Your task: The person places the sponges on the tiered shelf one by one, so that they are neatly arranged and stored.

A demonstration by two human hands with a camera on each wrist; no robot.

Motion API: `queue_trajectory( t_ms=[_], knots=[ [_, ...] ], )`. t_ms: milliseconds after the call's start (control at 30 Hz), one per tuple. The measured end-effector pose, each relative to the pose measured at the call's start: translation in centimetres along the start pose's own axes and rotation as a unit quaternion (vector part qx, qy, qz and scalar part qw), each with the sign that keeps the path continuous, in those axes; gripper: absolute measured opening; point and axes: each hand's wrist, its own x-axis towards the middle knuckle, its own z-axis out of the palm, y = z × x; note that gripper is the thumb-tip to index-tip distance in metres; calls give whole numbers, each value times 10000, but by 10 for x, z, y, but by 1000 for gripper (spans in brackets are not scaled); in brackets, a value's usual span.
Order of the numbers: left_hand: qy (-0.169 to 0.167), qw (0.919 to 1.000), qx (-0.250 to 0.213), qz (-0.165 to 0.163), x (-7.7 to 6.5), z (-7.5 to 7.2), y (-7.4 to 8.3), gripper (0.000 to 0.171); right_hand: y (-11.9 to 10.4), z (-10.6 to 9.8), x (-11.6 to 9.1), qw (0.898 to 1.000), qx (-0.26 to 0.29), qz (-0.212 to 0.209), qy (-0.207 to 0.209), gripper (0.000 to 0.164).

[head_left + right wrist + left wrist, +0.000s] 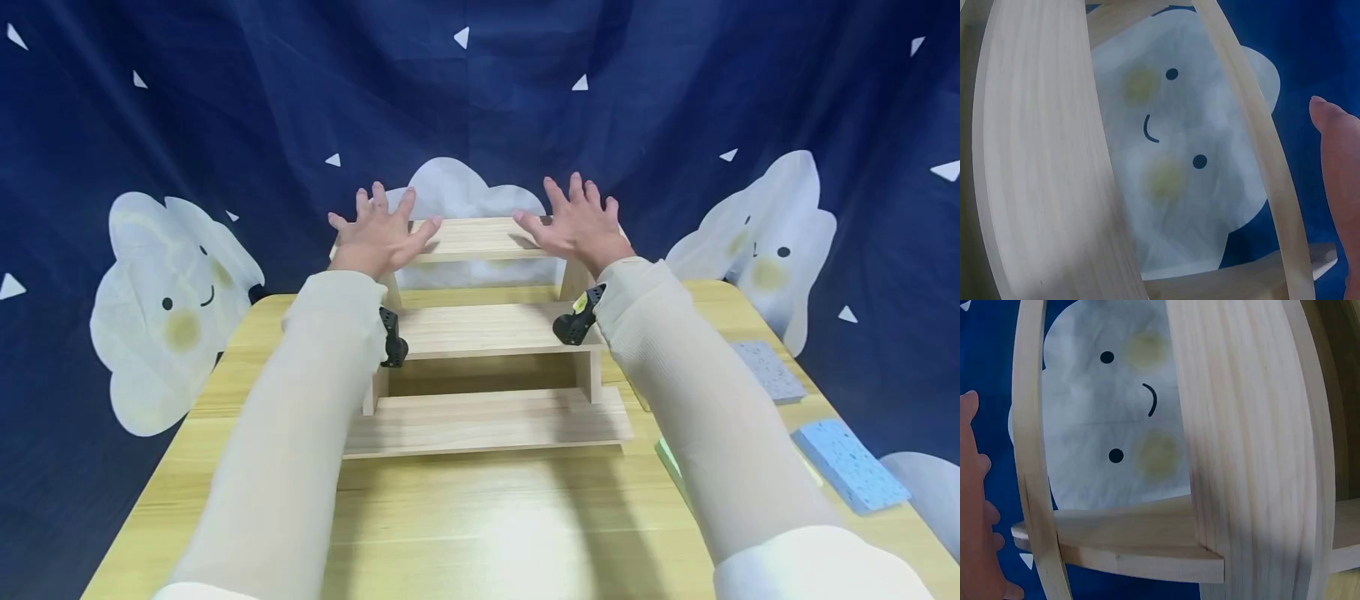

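Observation:
A pale wooden stand with three stepped shelves [480, 329] is upright on the table. Over the left end of its top board [472, 237] is my left hand [367, 237], fingers spread and straight. My right hand [581, 229] is spread the same way over the right end. Whether the palms touch the board cannot be told. Neither hand grips anything. In the left wrist view, part of the left hand [971, 506] shows at the left edge, beside the stand's boards [1241, 450]. The right wrist view has a bit of the right hand [1342, 169] at its right edge.
On the table's right side lie a grey speckled block [768, 371] and a blue speckled sponge-like block [851, 464]. A green piece [671, 467] is partly hidden under the right forearm. Behind the wooden table [480, 517] hangs a dark blue curtain [480, 108] with cloud faces.

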Motion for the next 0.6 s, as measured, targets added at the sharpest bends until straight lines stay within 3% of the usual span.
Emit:
queue_trajectory(
  t_ms=[400, 600],
  knots=[
    [187, 9990, -387, -151, -3, 4, -24, 81, 28, -4, -6, 9996, -13, 116, 269, 88],
    [383, 9955, -844, -220, -11, 6, -39, 80, 44, -5, -10, 9983, 78, 272, 516, 89]
  ],
)
